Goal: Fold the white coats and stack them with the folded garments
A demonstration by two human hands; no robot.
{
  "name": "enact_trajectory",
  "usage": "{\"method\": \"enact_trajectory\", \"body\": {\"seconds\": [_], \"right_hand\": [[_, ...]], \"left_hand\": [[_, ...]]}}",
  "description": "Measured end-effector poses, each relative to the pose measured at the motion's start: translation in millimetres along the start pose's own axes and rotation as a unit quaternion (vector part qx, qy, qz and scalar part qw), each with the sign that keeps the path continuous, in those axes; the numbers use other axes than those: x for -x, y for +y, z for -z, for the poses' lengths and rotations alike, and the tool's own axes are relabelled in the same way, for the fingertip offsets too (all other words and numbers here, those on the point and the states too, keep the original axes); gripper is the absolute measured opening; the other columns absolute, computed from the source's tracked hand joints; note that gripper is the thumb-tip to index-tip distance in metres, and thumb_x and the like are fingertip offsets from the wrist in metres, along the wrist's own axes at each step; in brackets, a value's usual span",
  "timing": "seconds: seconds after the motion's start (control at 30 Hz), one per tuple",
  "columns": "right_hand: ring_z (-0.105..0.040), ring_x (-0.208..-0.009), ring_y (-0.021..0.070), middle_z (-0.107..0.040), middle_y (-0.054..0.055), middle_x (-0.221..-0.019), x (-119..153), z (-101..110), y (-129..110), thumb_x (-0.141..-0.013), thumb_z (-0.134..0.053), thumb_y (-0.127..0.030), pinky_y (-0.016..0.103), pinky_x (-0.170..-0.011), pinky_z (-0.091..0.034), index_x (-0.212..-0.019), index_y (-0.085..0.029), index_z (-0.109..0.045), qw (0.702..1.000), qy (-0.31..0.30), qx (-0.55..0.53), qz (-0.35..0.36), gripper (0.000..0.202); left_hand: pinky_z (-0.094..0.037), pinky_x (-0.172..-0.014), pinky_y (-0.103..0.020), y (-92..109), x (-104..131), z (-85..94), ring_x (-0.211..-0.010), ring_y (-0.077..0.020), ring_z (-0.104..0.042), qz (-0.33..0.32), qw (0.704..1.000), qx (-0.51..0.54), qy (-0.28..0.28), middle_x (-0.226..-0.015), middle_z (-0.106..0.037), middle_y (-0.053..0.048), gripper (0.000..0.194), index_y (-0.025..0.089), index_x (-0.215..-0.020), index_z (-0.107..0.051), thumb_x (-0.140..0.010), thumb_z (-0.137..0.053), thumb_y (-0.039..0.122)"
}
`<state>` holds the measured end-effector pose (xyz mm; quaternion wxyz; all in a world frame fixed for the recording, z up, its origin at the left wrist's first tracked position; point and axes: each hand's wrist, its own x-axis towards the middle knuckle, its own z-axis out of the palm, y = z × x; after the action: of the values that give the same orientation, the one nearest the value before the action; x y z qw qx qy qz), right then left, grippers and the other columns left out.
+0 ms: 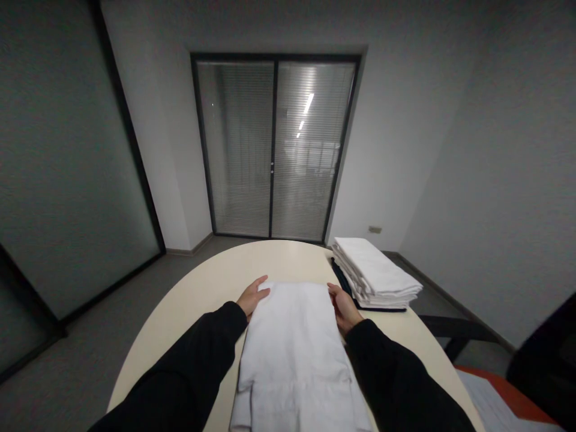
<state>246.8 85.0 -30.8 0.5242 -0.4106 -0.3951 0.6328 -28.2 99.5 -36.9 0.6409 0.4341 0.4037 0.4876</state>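
A long folded white cloth (294, 342) stretches across the near part of the round table, its close end cut off by the lower edge of the view. At its far left corner, my left hand (252, 298) pinches the border, thumb on top and a finger reaching past the corner. My right hand (344, 307) grips the far right corner, fingers curled at the edge and partly hidden. Both sleeves are black. Close beyond my right hand lies a stack of folded white cloths (375, 267), with a dark flat item (344, 279) showing beneath it.
The round cream table (189, 306) has its curved edge on the left and far sides. At lower right are a black chair (549, 360) and an orange-red surface with white paper (490, 402). A glazed double door (272, 150) stands beyond.
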Motion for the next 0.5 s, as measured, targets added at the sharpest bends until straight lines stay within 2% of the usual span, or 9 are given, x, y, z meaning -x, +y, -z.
{"method": "enact_trajectory", "body": {"seconds": [0.1,0.23,0.33,0.4,0.5], "right_hand": [[-0.063,-0.061,0.0161,-0.064,-0.002,-0.069,-1.8,8.3,2.7,-0.067,-0.068,-0.024,0.026,-0.055,-0.05,-0.107,-0.02,-0.049,0.999,0.037,0.005,0.024,0.044],[-0.063,-0.063,0.0156,-0.066,-0.002,-0.07,5.2,8.5,0.6,-0.06,-0.074,-0.018,0.024,-0.057,-0.048,-0.099,-0.019,-0.052,0.999,0.025,0.018,0.038,0.044],[-0.066,-0.072,0.022,-0.071,0.005,-0.078,11.7,2.0,-3.9,-0.07,-0.07,-0.028,0.031,-0.064,-0.05,-0.097,-0.017,-0.06,0.998,-0.041,0.037,0.011,0.031],[-0.068,-0.079,0.025,-0.073,0.007,-0.083,13.5,-4.1,-6.7,-0.077,-0.063,-0.036,0.034,-0.069,-0.052,-0.1,-0.016,-0.063,0.996,-0.078,0.043,-0.009,0.03],[-0.068,-0.085,0.0261,-0.073,0.006,-0.087,11.1,-13.5,-9.0,-0.082,-0.055,-0.048,0.035,-0.074,-0.053,-0.107,-0.018,-0.064,0.998,-0.061,0.03,-0.001,0.04]], "left_hand": [[-0.053,-0.074,-0.031,-0.6,-0.1,0.3,-0.082,-0.0215,-0.067,0.004,1.0,0.007,-0.006,-0.113,-0.064,-0.016,0.081,0.01,-0.143,-0.033,-0.073,-0.072,0.017],[-0.052,-0.075,-0.032,-2.0,-1.2,3.3,-0.079,-0.0204,-0.067,0.01,1.0,0.011,-0.015,-0.111,-0.065,-0.015,0.08,0.01,-0.141,-0.035,-0.07,-0.073,0.014],[-0.052,-0.077,-0.032,-3.7,-2.9,6.3,-0.078,-0.0205,-0.067,0.02,1.0,0.008,-0.018,-0.105,-0.068,-0.013,0.082,0.01,-0.14,-0.038,-0.068,-0.075,0.014],[-0.051,-0.079,-0.032,-4.8,-3.7,6.9,-0.079,-0.0207,-0.067,0.018,1.0,0.01,-0.022,-0.104,-0.068,-0.013,0.083,0.01,-0.14,-0.038,-0.066,-0.075,0.013],[-0.051,-0.082,-0.032,-6.3,-4.0,5.8,-0.085,-0.0216,-0.067,0.008,0.999,0.008,-0.03,-0.105,-0.068,-0.012,0.081,0.01,-0.139,-0.041,-0.065,-0.075,0.013]]}}
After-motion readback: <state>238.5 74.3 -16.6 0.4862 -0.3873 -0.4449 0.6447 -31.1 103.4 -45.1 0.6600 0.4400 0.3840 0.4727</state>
